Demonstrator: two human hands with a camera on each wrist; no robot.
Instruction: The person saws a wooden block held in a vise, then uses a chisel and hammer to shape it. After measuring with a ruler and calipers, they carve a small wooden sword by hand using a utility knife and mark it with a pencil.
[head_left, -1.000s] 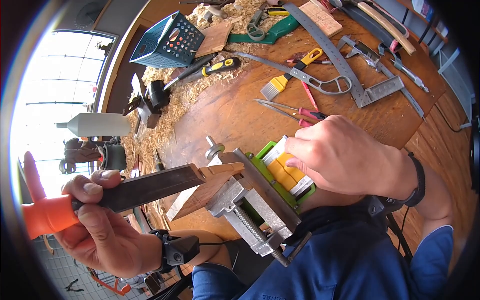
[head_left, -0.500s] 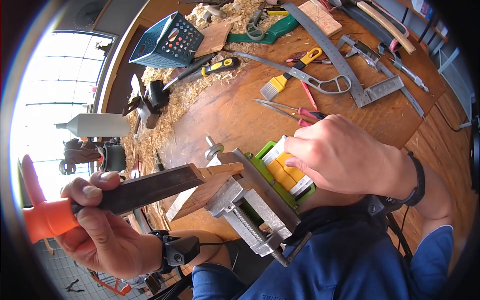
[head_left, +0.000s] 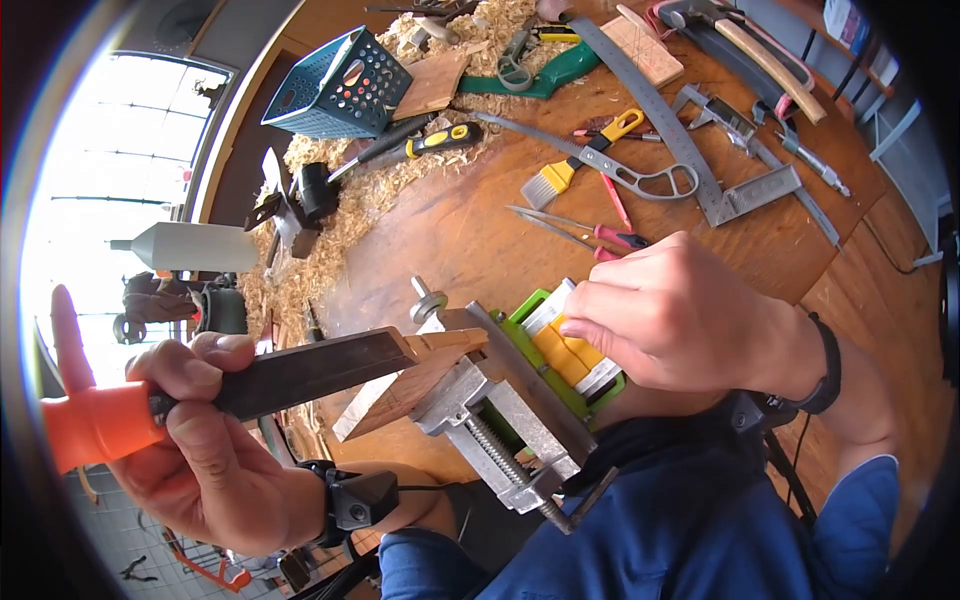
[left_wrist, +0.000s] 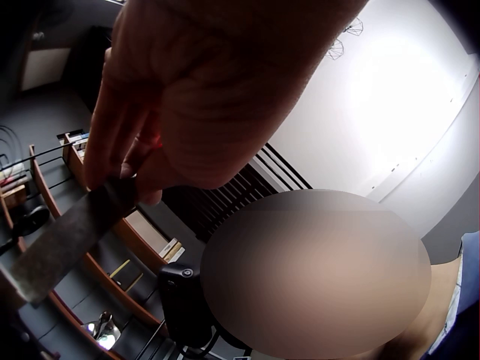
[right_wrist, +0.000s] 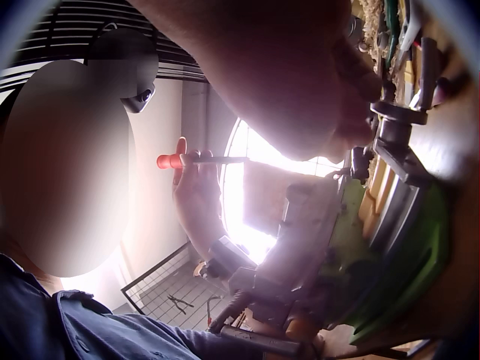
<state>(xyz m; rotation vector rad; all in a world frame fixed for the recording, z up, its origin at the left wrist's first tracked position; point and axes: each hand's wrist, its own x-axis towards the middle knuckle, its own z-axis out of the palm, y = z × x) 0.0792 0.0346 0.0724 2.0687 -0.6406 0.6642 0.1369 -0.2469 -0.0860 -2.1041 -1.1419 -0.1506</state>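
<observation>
At a wooden counter (head_left: 430, 225) strewn with shavings, a person in a blue shirt (head_left: 690, 530) works over a metal vise (head_left: 541, 430). To the person's left of the vise, the left hand (head_left: 225, 465) pinches a chisel (head_left: 310, 375) between thumb and fingertips, gripping its dark blade just beside the orange handle (head_left: 105, 425). The blade points toward the vise, its end at a wooden board (head_left: 390, 398) that juts from the vise on that same side; whether steel meets wood cannot be told.

On the opposite side of the vise, the right hand (head_left: 690, 320) bends its fingers over a yellow block (head_left: 566, 345) set in a green frame (head_left: 520, 325); whether they grip it is hidden.

Beyond the vise, from near to far, lie a pair of pink-handled tools (head_left: 605, 242), a yellow-handled brush (head_left: 555, 183) and a steel square (head_left: 665, 125), with a caliper (head_left: 728, 125) farther to its right. Beyond the vise to the left, a perforated blue basket (head_left: 345, 95) sits amid wood shavings (head_left: 340, 225), near a pale bottle (head_left: 195, 247).
</observation>
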